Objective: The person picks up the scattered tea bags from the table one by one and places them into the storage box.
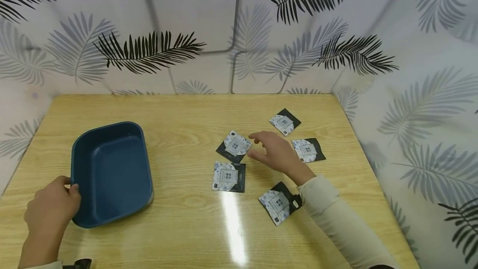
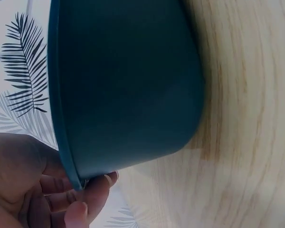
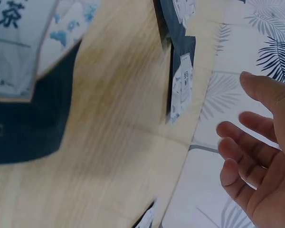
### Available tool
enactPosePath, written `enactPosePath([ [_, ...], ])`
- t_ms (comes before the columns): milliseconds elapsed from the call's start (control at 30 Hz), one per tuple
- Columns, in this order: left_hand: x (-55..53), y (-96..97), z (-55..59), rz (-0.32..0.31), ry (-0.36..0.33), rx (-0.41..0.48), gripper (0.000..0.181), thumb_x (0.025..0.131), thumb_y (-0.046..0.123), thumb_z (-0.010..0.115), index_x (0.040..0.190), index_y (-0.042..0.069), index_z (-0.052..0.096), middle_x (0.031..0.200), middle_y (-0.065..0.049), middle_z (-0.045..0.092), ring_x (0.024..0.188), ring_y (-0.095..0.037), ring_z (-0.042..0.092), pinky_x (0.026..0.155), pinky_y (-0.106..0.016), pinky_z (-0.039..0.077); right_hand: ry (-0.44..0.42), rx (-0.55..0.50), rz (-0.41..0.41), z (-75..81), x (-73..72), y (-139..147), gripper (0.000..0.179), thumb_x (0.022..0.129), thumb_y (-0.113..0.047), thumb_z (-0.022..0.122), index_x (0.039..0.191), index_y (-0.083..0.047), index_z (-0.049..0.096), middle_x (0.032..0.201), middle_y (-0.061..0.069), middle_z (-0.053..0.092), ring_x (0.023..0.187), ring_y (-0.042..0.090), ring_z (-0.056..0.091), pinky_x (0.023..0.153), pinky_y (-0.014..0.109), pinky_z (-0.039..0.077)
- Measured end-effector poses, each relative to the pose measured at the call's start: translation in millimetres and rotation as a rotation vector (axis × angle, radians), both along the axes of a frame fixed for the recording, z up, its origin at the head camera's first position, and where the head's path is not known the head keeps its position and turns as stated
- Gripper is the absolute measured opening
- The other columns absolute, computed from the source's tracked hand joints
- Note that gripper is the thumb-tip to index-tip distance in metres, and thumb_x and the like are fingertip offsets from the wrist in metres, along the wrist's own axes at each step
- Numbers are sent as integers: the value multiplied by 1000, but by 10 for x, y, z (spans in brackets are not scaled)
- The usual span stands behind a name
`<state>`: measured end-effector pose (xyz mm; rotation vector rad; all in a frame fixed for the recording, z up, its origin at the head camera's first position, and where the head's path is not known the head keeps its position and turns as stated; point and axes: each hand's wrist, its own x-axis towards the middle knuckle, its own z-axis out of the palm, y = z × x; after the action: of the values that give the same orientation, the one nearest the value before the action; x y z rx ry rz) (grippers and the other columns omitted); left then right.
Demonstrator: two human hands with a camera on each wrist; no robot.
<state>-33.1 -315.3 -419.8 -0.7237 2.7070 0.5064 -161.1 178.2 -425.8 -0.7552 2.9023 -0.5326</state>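
Observation:
At the left, a deep blue plastic basin (image 1: 119, 173) stands on the table, its inside bare. My left hand (image 1: 52, 204) grips its near-left rim, thumb over the edge; in the left wrist view the fingers (image 2: 97, 190) curl under that rim. My right hand (image 1: 274, 150) is held above the table with fingers loosely bent and nothing in them. Closest to its fingertips lies a flat tea sachet (image 1: 234, 146), black with a white-and-blue floral label. Another tea sachet (image 1: 229, 176) lies just below it. A large tea sachet (image 3: 23, 80) fills the right wrist view's left side.
More tea sachets lie around the right forearm: one at the back (image 1: 285, 121), one at the right (image 1: 308, 150) and one near the front (image 1: 279, 203). Leaf-patterned cloth (image 1: 194, 11) rises behind the wooden table (image 1: 186, 227) and along its sides.

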Motion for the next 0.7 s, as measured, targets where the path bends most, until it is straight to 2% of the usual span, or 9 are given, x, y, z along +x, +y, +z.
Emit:
enactPosePath([
  [100,-21,9,-1,-2,5,-3,45,103,22,39,137,-7,45,119,-34,61,98,-61,58,64,-58,48,-38,6,20,-25,14,-26,43,95,-35,68,130,-11,63,115,9,71,104,25,66,86,44,55],
  [233,-65,25,14,-32,33,-7,43,103,20,40,136,-8,46,117,-35,62,95,-59,60,63,-57,48,-55,20,65,-81,42,-46,37,95,-30,69,125,-9,66,113,9,71,103,24,67,86,43,56],
  [400,-131,26,8,-79,110,-9,42,104,19,41,136,-8,46,116,-34,63,91,-56,62,58,-54,48,-79,7,87,-122,79,-84,35,94,-29,70,122,-8,68,111,9,72,102,24,67,86,43,56],
  [500,-172,28,-7,-91,149,-12,42,104,18,41,137,-7,45,117,-34,63,89,-57,62,56,-54,47,-57,21,101,-149,88,-123,39,92,-36,72,121,-10,68,110,8,73,101,24,68,86,43,56],
  [700,-220,30,-19,-102,165,-23,41,104,17,41,138,-5,45,118,-34,62,87,-59,61,55,-55,46,-2,107,140,-225,110,-209,54,85,-55,72,122,-16,69,111,1,75,102,21,67,88,44,51],
])
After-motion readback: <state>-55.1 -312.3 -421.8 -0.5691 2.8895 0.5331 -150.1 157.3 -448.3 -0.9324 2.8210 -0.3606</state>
